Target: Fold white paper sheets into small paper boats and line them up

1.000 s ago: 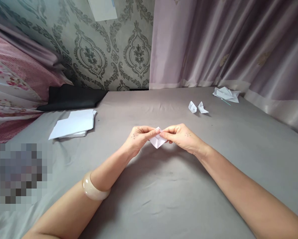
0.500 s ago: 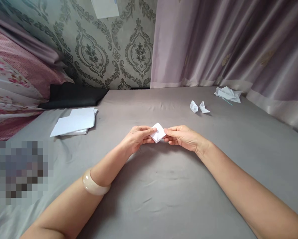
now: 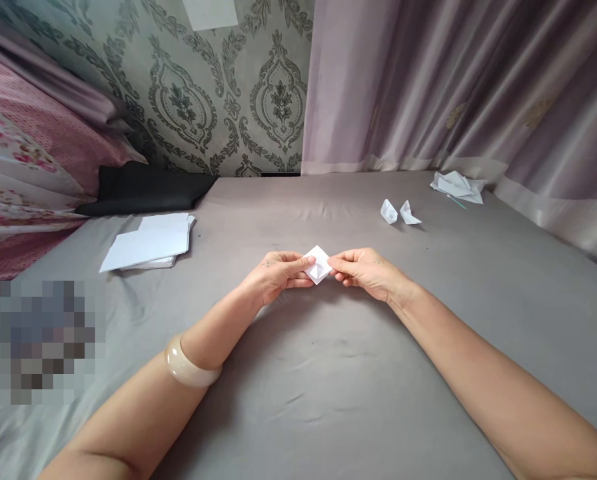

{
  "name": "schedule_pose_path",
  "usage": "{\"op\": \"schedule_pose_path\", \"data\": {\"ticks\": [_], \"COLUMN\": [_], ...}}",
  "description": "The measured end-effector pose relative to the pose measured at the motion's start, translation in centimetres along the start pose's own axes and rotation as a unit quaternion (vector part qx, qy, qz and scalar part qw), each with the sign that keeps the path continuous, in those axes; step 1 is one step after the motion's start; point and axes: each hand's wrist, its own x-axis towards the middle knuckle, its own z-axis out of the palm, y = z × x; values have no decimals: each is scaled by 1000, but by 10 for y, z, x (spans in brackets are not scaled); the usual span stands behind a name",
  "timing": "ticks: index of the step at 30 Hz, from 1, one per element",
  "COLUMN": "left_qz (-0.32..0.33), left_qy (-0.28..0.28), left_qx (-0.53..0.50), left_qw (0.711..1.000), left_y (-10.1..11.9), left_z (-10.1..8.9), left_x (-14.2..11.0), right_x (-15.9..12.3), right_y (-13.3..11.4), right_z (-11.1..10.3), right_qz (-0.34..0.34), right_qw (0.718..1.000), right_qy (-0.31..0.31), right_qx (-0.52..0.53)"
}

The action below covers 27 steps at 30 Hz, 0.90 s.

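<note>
A small diamond of folded white paper (image 3: 319, 268) is held between my two hands, above the grey cloth. My left hand (image 3: 283, 275) pinches its left corner, thumb on top and fingers underneath. At the opposite corner my right hand (image 3: 361, 272) grips the paper between thumb and fingertips. A small raised flap shows on the paper's near half. The fingers behind the paper are partly hidden. A pale bangle (image 3: 191, 365) sits on my left forearm.
Two folded paper shapes (image 3: 389, 212) stand beyond my right hand. More folded papers (image 3: 458, 187) lie at the far right beside a thin bluish stick (image 3: 457, 202). A stack of white sheets (image 3: 148, 243) lies left, before a black cloth (image 3: 148, 190). Curtains (image 3: 403, 87) hang behind.
The folded paper stays in both hands. My right hand has shifted slightly inward and up, and the flap on the paper's near half shows more plainly.
</note>
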Motion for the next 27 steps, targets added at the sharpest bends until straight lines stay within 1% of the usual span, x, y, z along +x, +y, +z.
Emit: {"op": "schedule_pose_path", "data": {"ticks": [2, 6, 7, 9, 12, 14, 16, 19, 21, 22, 24, 26, 27], "left_qz": [-13, -34, -27, 9, 69, 90, 118, 158, 188, 211, 276, 334, 349], "left_qy": [5, 35, 40, 54, 90, 110, 127, 156, 160, 157, 140, 108, 86], "left_qx": [6, 41, 60, 116, 226, 303, 379, 486, 539, 557, 578, 594, 602], "left_qw": [1000, 998, 997, 992, 967, 942, 909, 845, 805, 788, 755, 724, 714], "left_y": [0, -2, -2, -4, -7, -9, -11, -16, -21, -22, -25, -26, -25], "left_z": [0, 1, 1, 1, 2, 3, 4, 3, 1, -1, -3, -3, -3], "left_x": [1, 1, 1, 0, -2, -3, -4, -3, -1, 0, 2, 4, 4], "right_x": [2, 4, 4, 3, 2, 2, 3, 5, 7, 9, 11, 11, 10], "right_y": [2, 5, 6, 8, 9, 10, 12, 15, 17, 18, 18, 17, 16], "right_z": [0, 2, 3, 6, 10, 13, 14, 11, 6, 3, -4, -10, -12], "right_qz": [7, 4, -2, -16, -23, -25, -34, -67, -93, -105, -124, -141, -149], "right_qw": [1000, 1000, 999, 998, 994, 991, 985, 966, 949, 942, 935, 932, 930], "right_qy": [3, 2, 3, 6, 14, 26, 44, 79, 100, 109, 113, 86, 62], "right_qx": [0, -28, -40, -66, -104, -129, -163, -238, -283, -298, -313, -322, -330]}}
